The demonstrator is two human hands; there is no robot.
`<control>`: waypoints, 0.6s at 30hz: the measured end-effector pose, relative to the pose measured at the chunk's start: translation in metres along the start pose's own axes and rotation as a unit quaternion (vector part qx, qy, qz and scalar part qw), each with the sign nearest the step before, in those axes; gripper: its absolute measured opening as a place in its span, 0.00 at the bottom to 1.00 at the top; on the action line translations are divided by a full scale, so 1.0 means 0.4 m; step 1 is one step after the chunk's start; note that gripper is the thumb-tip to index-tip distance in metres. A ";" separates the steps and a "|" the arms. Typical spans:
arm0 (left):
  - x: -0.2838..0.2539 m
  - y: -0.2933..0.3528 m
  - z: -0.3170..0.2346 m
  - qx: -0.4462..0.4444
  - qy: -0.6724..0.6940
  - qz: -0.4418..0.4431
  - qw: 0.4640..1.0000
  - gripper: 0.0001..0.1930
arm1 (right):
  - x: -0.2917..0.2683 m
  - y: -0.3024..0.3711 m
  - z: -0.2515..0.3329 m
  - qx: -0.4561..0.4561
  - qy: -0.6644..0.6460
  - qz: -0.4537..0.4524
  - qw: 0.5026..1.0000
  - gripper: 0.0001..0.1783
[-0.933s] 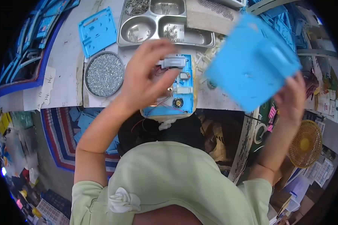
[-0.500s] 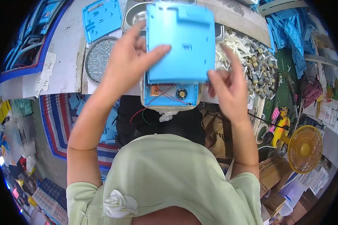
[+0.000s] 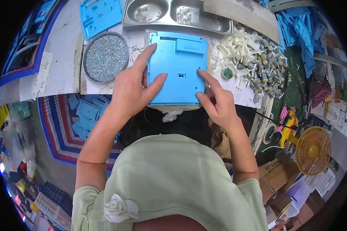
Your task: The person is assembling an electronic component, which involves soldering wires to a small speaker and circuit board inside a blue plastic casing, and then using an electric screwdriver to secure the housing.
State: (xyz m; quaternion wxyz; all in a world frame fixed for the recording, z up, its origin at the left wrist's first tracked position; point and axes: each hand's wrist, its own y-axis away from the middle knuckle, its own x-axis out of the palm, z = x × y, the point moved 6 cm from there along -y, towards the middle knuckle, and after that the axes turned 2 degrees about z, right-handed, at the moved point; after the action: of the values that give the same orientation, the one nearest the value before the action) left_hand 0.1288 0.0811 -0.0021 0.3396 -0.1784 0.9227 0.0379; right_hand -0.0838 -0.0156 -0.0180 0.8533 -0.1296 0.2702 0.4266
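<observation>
A square blue plastic cover [image 3: 177, 61] lies flat over a blue housing at the table's near edge and hides the wires and round part inside. My left hand [image 3: 133, 88] grips its left side, thumb on the top face and index finger along the edge; the other fingers are partly hidden. At the right edge, my right hand [image 3: 221, 102] holds the cover with thumb and index finger, the rest curled. Crumpled pale plastic wrapping [image 3: 171, 115] pokes out under the near edge.
A round tray of small screws [image 3: 106, 57] stands left, and a steel compartment tray [image 3: 177, 25] behind. White plastic pieces [image 3: 239, 50] and small metal-bodied parts [image 3: 266, 73] are heaped right. Another blue panel [image 3: 100, 17] lies far left; a yellow fan [image 3: 313, 151] stands at right.
The blue cover has come down toward me onto the open housing, covering its wires. Both hands moved down with it, and the right hand closed in to the cover's edge.
</observation>
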 end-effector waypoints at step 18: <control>-0.145 0.027 0.144 -0.034 0.046 -0.075 0.996 0.15 | -0.021 -0.061 0.134 0.000 0.382 0.132 0.915 0.30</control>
State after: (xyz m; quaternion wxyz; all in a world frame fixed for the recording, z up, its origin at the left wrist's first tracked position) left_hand 0.2014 0.1198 -0.0097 0.2922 -0.2600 0.9197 0.0353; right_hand -0.0496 -0.0115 0.0304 0.6214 -0.2455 0.5901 0.4532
